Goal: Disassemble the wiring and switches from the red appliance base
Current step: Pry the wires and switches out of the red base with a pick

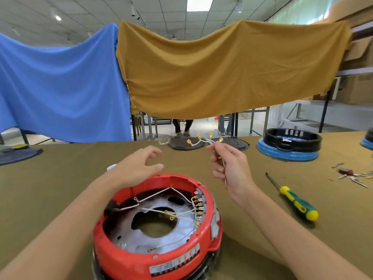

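Observation:
The red appliance base (161,257) lies upside down at the near edge of the table. Inside it, white wires (159,211) with brass terminals run across a metal plate to a row of connectors (198,207) on its right wall. My right hand (230,168) is raised beyond the base and pinches a loose bundle of white wires (203,140) whose brass terminals fan out above my fingers. My left hand (139,166) hovers over the base's far rim with relaxed fingers spread, holding nothing.
A screwdriver with a yellow and green handle (296,203) lies to the right of the base. Small removed parts (353,175) are scattered at the far right. A black and blue appliance base (290,144) and dark round plates (183,143) stand at the table's far edge.

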`<state>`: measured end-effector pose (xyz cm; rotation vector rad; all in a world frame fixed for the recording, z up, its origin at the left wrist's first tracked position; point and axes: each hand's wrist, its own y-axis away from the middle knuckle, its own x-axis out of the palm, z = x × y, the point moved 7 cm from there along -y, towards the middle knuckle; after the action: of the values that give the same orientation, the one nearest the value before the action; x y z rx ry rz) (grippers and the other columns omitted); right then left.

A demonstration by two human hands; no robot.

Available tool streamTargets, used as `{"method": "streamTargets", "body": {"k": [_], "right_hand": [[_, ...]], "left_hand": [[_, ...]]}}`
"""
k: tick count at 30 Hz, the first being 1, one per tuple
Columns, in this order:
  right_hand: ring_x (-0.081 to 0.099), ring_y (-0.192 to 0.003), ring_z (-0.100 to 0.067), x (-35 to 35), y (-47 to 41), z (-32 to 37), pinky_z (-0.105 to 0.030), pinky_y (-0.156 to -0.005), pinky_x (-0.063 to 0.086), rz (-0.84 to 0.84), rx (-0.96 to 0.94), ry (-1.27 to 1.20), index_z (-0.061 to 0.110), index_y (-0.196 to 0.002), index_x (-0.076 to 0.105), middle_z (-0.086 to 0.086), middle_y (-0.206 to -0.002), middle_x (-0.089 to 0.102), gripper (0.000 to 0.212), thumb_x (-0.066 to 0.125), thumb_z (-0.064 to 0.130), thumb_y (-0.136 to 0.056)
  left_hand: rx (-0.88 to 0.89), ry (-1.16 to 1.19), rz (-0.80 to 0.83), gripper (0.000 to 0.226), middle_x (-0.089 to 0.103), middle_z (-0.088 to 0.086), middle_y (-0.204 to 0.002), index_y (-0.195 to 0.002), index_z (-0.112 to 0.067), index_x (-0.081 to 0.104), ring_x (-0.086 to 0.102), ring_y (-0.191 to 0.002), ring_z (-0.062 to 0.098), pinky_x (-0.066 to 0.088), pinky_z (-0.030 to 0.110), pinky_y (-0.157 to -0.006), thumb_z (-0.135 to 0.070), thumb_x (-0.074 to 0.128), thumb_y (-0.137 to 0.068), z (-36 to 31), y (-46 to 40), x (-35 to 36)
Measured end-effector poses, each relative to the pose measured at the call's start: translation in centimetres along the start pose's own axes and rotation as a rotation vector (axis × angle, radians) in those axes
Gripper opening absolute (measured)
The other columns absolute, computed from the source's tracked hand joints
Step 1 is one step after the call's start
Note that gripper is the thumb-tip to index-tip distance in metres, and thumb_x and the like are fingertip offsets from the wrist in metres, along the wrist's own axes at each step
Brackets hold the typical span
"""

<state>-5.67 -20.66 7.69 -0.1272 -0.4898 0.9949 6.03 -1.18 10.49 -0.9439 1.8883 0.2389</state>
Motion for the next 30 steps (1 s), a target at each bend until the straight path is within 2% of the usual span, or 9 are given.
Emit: {"method": "streamTargets", "body": {"k": [3, 7, 14, 18, 20, 22, 24, 27, 30], "right_hand": [[0.031, -0.050, -0.010, -0.3, -0.1, 0.1, -0.021, -0.041, 0.024, -0.008, 0.009, -0.025, 0.005, -0.090, 0.071, -0.002, -0.067, 0.052, 0.024, 0.054, 0.018, -0.102], [0.036, -0.052, -0.011, -0.3, -0.2, 0.1, -0.022, -0.042, 0.029, 0.004, 0.012, -0.027, 0.006, -0.091, 0.072, -0.004, -0.071, 0.056, 0.027, 0.050, 0.016, -0.102], [0.049, -0.075, -0.014, -1.3, -0.8, 0.8, -0.026, -0.063, 0.038, -0.024, -0.022, 0.010, 0.013, -0.094, 0.078, 0.001, -0.073, 0.062, 0.023, 0.056, 0.018, -0.099], [0.043, -0.064, -0.009, -0.7, -1.0, 1.1, -0.021, -0.055, 0.037, 0.122, 0.047, -0.223, 0.004, -0.108, 0.073, -0.002, -0.076, 0.060, 0.023, 0.056, 0.015, -0.097], [0.042, -0.060, -0.008, -0.3, -0.9, 1.1, -0.018, -0.051, 0.038, 0.185, 0.099, -0.296, 0.003, -0.109, 0.071, -0.003, -0.077, 0.059, 0.024, 0.053, 0.015, -0.099], [0.044, -0.058, -0.009, -0.1, -0.8, 1.1, -0.016, -0.048, 0.042, 0.224, 0.140, -0.334, 0.002, -0.107, 0.070, -0.004, -0.077, 0.059, 0.024, 0.052, 0.015, -0.098], [0.046, -0.057, -0.009, 0.0, -0.7, 1.1, -0.016, -0.047, 0.043, 0.256, 0.156, -0.321, 0.002, -0.101, 0.072, -0.005, -0.076, 0.060, 0.024, 0.051, 0.014, -0.098], [0.046, -0.053, -0.009, -0.3, -0.9, 1.2, -0.016, -0.044, 0.042, 0.263, 0.168, -0.330, 0.004, -0.092, 0.075, -0.006, -0.074, 0.059, 0.025, 0.052, 0.013, -0.097], [0.044, -0.051, -0.008, -2.3, -1.9, 1.5, -0.016, -0.043, 0.042, 0.192, 0.169, -0.329, 0.004, -0.089, 0.076, -0.005, -0.072, 0.057, 0.022, 0.057, 0.014, -0.093]], "left_hand": [[-0.056, -0.108, 0.144, 0.027, 0.062, -0.010, -0.123, -0.126, -0.028, 0.059, 0.058, -0.113, 0.009, 0.041, 0.033, -0.106, -0.033, 0.052, -0.101, 2.4, 0.7, 1.0], [-0.074, -0.199, 0.069, 0.016, 0.070, -0.011, -0.107, -0.102, -0.030, 0.068, 0.063, -0.101, 0.009, 0.047, 0.032, -0.096, -0.029, 0.052, -0.101, 2.7, 0.8, 0.8], [-0.131, -0.448, 0.055, 0.021, 0.065, -0.001, -0.104, -0.120, -0.016, 0.054, 0.058, -0.104, 0.022, 0.044, 0.031, -0.089, -0.020, 0.041, -0.103, 2.7, 1.4, 1.0], [-0.312, -0.334, 0.145, 0.009, 0.052, 0.011, -0.092, -0.098, -0.013, 0.042, 0.065, -0.059, 0.029, 0.058, 0.039, -0.062, -0.017, 0.034, -0.099, 2.5, 3.0, 1.8], [-0.361, -0.381, 0.177, 0.008, 0.052, 0.011, -0.089, -0.090, -0.014, 0.039, 0.063, -0.053, 0.026, 0.057, 0.037, -0.057, -0.019, 0.036, -0.096, 1.8, 3.2, 1.7], [-0.346, -0.529, 0.156, 0.010, 0.054, 0.005, -0.091, -0.098, -0.015, 0.044, 0.058, -0.065, 0.018, 0.049, 0.033, -0.060, -0.025, 0.041, -0.095, 1.0, 2.6, 1.2], [-0.286, -0.578, 0.112, 0.026, 0.052, 0.005, -0.114, -0.117, -0.016, 0.046, 0.057, -0.092, 0.021, 0.048, 0.033, -0.078, -0.032, 0.043, -0.097, 0.3, 1.4, 1.0], [-0.187, -0.402, 0.037, 0.047, 0.034, 0.009, -0.146, -0.146, -0.016, 0.033, 0.048, -0.127, 0.029, 0.041, 0.037, -0.102, -0.031, 0.037, -0.102, 0.1, 0.0, 1.9], [-0.147, -0.197, 0.041, 0.047, 0.041, 0.007, -0.150, -0.149, -0.021, 0.034, 0.047, -0.130, 0.023, 0.037, 0.034, -0.107, -0.015, 0.034, -0.103, 1.0, 0.0, 3.6]]}}
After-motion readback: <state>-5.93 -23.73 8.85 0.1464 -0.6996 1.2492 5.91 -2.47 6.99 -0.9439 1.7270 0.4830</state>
